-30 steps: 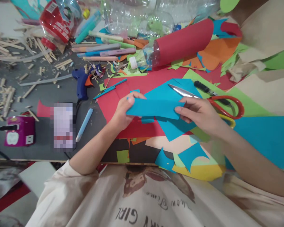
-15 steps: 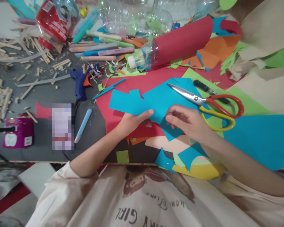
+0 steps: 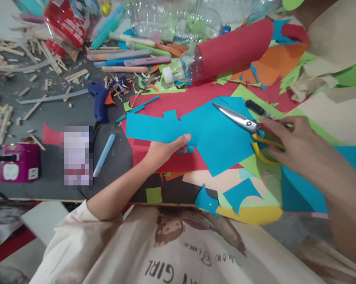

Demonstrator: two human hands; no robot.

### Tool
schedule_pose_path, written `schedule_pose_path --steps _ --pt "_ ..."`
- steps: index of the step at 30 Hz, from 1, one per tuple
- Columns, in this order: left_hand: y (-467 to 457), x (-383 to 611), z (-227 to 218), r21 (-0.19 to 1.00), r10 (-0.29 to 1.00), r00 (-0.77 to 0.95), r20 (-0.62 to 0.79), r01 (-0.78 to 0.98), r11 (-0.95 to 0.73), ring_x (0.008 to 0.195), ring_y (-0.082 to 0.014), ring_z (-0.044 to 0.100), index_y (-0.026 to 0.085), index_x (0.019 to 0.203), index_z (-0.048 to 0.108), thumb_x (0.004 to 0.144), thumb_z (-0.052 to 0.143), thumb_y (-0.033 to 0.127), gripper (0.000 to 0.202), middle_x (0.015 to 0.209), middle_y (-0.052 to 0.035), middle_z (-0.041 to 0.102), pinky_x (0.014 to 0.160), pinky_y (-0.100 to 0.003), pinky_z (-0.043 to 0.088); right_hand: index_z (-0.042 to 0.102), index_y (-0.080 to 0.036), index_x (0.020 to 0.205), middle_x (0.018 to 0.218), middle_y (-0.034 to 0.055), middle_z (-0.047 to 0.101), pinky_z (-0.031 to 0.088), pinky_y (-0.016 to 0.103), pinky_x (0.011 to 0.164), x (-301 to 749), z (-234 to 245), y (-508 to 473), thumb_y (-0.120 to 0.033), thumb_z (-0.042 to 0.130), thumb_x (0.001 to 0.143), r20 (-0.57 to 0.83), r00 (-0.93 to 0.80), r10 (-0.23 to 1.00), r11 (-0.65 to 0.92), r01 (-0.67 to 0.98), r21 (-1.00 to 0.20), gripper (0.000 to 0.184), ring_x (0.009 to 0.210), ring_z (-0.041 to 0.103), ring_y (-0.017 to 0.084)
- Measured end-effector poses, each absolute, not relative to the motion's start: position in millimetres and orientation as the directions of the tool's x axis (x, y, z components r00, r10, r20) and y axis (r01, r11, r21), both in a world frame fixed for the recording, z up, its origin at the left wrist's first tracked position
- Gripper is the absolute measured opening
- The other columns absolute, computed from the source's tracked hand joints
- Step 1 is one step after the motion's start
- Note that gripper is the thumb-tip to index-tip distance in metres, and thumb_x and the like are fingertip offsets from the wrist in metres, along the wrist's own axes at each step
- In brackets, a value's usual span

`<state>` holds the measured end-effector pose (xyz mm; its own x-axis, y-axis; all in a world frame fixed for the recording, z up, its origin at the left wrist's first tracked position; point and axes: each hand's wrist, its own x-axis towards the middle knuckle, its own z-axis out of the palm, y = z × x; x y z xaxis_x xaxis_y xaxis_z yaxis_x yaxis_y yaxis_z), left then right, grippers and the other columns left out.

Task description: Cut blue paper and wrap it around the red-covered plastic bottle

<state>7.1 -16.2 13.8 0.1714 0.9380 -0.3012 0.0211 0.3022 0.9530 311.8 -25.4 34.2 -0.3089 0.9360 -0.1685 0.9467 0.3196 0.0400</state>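
My left hand (image 3: 166, 152) pinches a cut strip of blue paper (image 3: 145, 127), thumb on top and the other fingers mostly hidden below. The strip overlaps a larger blue paper sheet (image 3: 218, 138) lying on red paper (image 3: 154, 157). Over the handles of a pair of scissors (image 3: 240, 118), my right hand (image 3: 293, 142) has its fingers closed around the red one. The yellow handle shows under the hand. The blades are together, pointing left across the blue sheet. A black-handled cutter (image 3: 255, 107) lies just behind the scissors, partly covered by the hand.
A clear bottle wrapped in red paper (image 3: 234, 49) lies behind the sheets, beside several markers (image 3: 121, 57). A blue glue gun (image 3: 99, 102), a phone (image 3: 77, 156), a light-blue marker (image 3: 104, 154) and wood sticks (image 3: 6, 122) are left. Blue scraps (image 3: 243, 195) lie near the front edge.
My right hand has left the blue paper and moved right onto the scissors' handles. The blue strip in my left hand has shifted slightly left.
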Motion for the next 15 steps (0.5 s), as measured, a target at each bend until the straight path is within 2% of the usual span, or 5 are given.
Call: schedule_pose_path --steps 4,8,11,13,15 --pt "-14 6 13 0.959 0.931 0.257 -0.261 -0.041 0.281 0.052 -0.0147 0.060 0.017 0.055 0.057 0.076 0.064 0.042 0.032 0.052 -0.0019 0.062 0.062 -0.030 0.053 0.044 -0.017 0.136 0.086 0.0128 0.053 0.049 0.039 0.062 308 32 -20 -0.021 0.044 0.076 -0.232 -0.311 0.922 0.340 0.935 0.096 0.060 0.082 0.056 0.032" --pt "-13 6 10 0.945 0.918 0.277 -0.283 -0.081 0.316 0.049 -0.0147 0.060 0.017 0.058 0.061 0.074 0.063 0.042 0.030 0.053 -0.0029 0.064 0.055 -0.030 0.052 0.050 -0.020 0.123 0.094 0.0135 0.055 0.049 0.038 0.068 307 28 -18 -0.019 0.048 0.072 -0.227 -0.240 0.944 0.246 0.969 -0.005 0.052 0.087 0.057 0.030" --pt "-13 6 10 0.943 0.916 0.278 -0.289 -0.083 0.323 0.049 -0.0147 0.060 0.016 0.058 0.061 0.074 0.061 0.039 0.028 0.053 -0.0031 0.064 0.053 -0.029 0.052 0.053 -0.023 0.118 0.096 0.0126 0.054 0.049 0.038 0.071 308 33 -18 -0.024 0.052 0.073 -0.169 -0.188 0.968 0.183 0.982 -0.047 0.045 0.086 0.059 0.029" --pt "-13 7 10 0.941 0.916 0.273 -0.295 -0.082 0.328 0.048 -0.0145 0.060 0.016 0.058 0.062 0.074 0.061 0.038 0.027 0.052 -0.0031 0.064 0.052 -0.029 0.053 0.055 -0.025 0.112 0.093 0.0104 0.056 0.049 0.037 0.069 307 40 -20 -0.033 0.056 0.076 -0.135 -0.165 0.977 0.149 0.982 -0.118 0.037 0.083 0.059 0.027" --pt "-13 6 10 0.939 0.917 0.266 -0.298 -0.088 0.331 0.047 -0.0142 0.060 0.015 0.058 0.062 0.073 0.062 0.037 0.027 0.052 -0.0030 0.065 0.051 -0.028 0.053 0.057 -0.027 0.104 0.084 0.0061 0.059 0.048 0.033 0.059 302 48 -24 -0.045 0.061 0.076 -0.191 -0.130 0.973 0.071 0.955 -0.289 0.034 0.070 0.059 0.023"
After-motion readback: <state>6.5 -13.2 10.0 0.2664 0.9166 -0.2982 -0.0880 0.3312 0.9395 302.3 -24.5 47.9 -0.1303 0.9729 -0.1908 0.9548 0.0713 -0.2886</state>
